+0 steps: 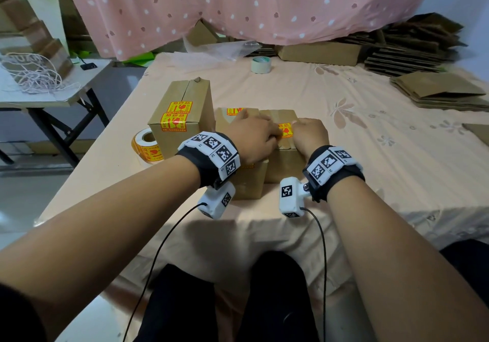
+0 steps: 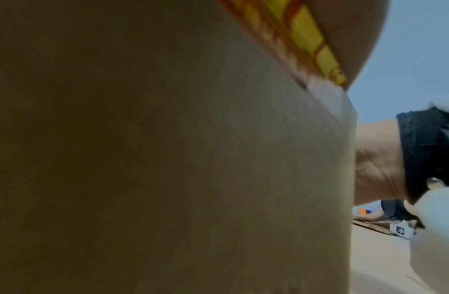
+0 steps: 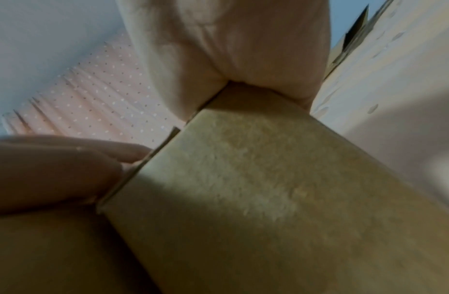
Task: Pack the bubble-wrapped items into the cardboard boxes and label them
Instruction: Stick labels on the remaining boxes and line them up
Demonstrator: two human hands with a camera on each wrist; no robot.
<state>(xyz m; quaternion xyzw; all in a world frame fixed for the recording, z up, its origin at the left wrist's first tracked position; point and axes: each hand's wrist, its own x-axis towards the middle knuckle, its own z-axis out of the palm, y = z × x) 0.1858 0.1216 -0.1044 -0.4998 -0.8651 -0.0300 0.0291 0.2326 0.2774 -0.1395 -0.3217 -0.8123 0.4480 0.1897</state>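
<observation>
Both grips are down on the yellow-and-red fragile label (image 1: 285, 129) on top of the near right box (image 1: 284, 165): left hand (image 1: 254, 140) has fingers curled, pressing at the label's left end; right hand (image 1: 310, 134) is fisted with knuckles at its right end. Can't tell if either actually pinches the label or only presses. Judgement: label-sticking step on this box. To do it well, smooth from centre outward, run a thumb along the edges, keep it clear of the taped seam. Box sits on the worktop (image 1: 370, 156), touching a second closed box (image 1: 238, 180) on its left, already labelled. Further left: taller box (image 1: 182, 119) with two labels, label roll (image 1: 146, 146) beside it. Far: tape roll (image 1: 261, 65), flat cardboard stack (image 1: 412, 48).
</observation>
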